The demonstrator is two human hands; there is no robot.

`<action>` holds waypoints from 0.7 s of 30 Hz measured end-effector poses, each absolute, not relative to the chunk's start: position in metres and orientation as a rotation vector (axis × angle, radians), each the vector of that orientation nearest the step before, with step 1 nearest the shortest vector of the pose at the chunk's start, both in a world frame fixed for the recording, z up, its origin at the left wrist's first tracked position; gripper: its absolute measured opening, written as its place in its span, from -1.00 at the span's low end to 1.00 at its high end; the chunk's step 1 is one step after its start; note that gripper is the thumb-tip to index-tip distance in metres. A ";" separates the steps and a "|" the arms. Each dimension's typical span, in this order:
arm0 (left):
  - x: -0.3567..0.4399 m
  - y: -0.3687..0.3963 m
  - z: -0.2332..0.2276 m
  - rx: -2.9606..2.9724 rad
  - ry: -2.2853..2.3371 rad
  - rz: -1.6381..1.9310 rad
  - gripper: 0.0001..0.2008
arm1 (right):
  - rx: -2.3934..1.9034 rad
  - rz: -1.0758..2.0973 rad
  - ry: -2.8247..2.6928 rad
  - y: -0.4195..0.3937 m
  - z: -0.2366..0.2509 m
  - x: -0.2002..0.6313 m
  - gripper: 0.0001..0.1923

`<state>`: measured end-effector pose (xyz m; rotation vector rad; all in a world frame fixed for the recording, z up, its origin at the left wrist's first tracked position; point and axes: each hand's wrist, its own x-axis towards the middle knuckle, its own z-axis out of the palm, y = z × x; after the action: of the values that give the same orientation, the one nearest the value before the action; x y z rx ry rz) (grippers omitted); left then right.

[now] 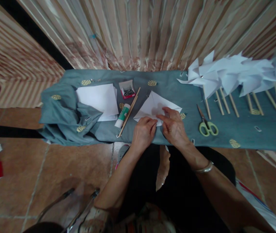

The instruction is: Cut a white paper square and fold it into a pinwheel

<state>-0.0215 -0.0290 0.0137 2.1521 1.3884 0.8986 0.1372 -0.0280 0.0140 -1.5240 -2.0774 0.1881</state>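
Note:
A folded white paper sheet [153,105] lies on the teal cloth-covered table [167,89] in front of me. My left hand [143,132] presses its near edge with curled fingers. My right hand [173,125] rests on the paper's right part, fingers pinching the fold. Both hands touch the same sheet near its front corner.
A stack of white paper [98,98], a glue stick [122,115], a wooden stick [129,112] and a small box of pins [127,89] lie to the left. Green-handled scissors [207,124] lie to the right. Several white paper pinwheels on sticks [235,79] fill the far right.

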 end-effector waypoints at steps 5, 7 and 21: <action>-0.021 -0.031 0.012 2.163 1.371 0.931 -0.84 | -1.569 0.191 -2.091 -0.029 0.013 0.137 -0.55; -0.021 -0.031 0.011 2.185 1.365 0.920 -0.85 | -1.575 0.190 -2.086 -0.028 0.012 0.137 -0.56; -0.021 -0.029 0.012 2.291 1.381 0.836 -0.85 | -1.523 0.326 -1.796 -0.002 0.017 0.162 -0.56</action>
<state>-0.0209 -0.0289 0.0117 2.2910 1.3809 0.8361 0.1623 -0.0016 0.0172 -1.5232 -1.7959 0.3263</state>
